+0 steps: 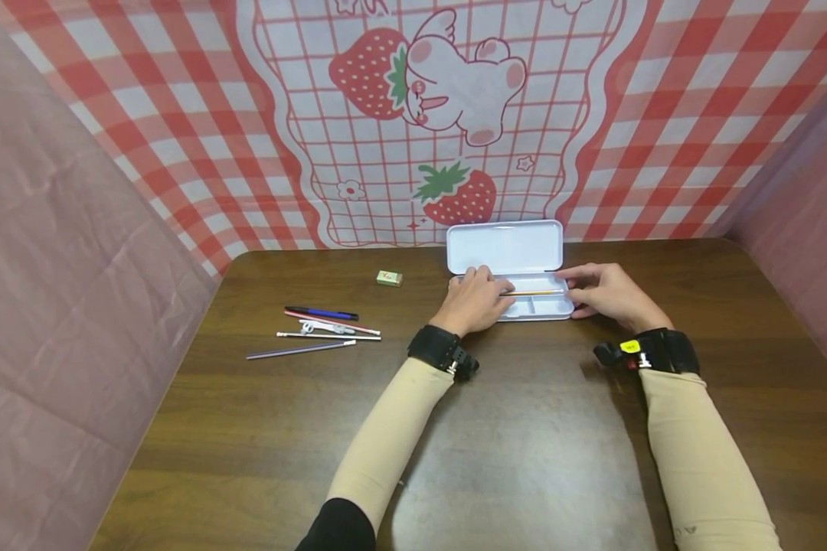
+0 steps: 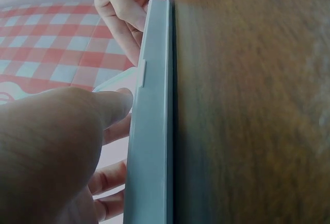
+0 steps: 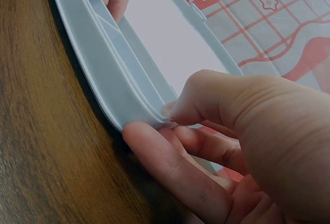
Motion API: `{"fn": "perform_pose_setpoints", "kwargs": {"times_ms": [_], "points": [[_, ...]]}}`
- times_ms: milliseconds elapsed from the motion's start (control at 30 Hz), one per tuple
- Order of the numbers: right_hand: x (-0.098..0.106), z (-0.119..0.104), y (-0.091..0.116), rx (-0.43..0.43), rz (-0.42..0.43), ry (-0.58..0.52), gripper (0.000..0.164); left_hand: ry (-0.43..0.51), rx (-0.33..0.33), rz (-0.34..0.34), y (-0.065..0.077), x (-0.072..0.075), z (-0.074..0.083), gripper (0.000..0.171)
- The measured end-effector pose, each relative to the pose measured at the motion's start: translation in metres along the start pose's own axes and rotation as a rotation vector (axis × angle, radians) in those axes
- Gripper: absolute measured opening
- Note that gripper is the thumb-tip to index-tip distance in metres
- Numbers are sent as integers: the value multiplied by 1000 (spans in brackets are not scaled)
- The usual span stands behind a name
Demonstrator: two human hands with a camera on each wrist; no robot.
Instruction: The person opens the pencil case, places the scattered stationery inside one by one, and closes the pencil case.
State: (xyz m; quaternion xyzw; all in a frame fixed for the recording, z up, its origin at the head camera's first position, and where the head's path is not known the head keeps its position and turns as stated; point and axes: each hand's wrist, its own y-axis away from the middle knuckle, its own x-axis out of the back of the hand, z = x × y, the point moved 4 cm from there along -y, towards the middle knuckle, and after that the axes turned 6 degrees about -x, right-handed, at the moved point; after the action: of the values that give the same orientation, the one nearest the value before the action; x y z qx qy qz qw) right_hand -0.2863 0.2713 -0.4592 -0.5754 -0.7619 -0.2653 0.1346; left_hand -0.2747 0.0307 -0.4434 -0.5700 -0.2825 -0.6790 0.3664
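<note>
On the far part of the surface (image 1: pixel 524 444), the right hand (image 1: pixel 616 295) pinches the open white case (image 1: pixel 505 246) at its right end, presumably steadying it, while the left hand (image 1: pixel 472 302) reaches inside over a yellow pencil (image 1: pixel 536 293), whether gripping I cannot tell.

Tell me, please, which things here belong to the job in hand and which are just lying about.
Seemingly in use: open white case, gripped by the right hand; yellow pencil inside it, by the left hand.

Seemingly just lying about, untouched: eraser; blue pen; loose pencils; white tool.
</note>
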Motion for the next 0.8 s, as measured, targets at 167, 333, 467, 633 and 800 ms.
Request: {"fn": "perform_pose_setpoints", "kwargs": {"times_ms": [167, 333, 467, 633, 800], "points": [[0, 0, 0, 2, 1, 5, 43, 4, 6, -8, 0, 1, 0, 40], [0, 0, 1, -3, -2, 3, 43, 1, 7, -5, 0, 0, 0, 39], [0, -1, 2, 1, 0, 12, 43, -3, 10, 1, -1, 0, 0, 39], [0, -2, 3, -5, -1, 8, 43, -14, 12, 9, -1, 0, 0, 39], [0, -3, 2, -10, 0, 4, 43, -10, 21, 18, -1, 2, 0, 39]]}}
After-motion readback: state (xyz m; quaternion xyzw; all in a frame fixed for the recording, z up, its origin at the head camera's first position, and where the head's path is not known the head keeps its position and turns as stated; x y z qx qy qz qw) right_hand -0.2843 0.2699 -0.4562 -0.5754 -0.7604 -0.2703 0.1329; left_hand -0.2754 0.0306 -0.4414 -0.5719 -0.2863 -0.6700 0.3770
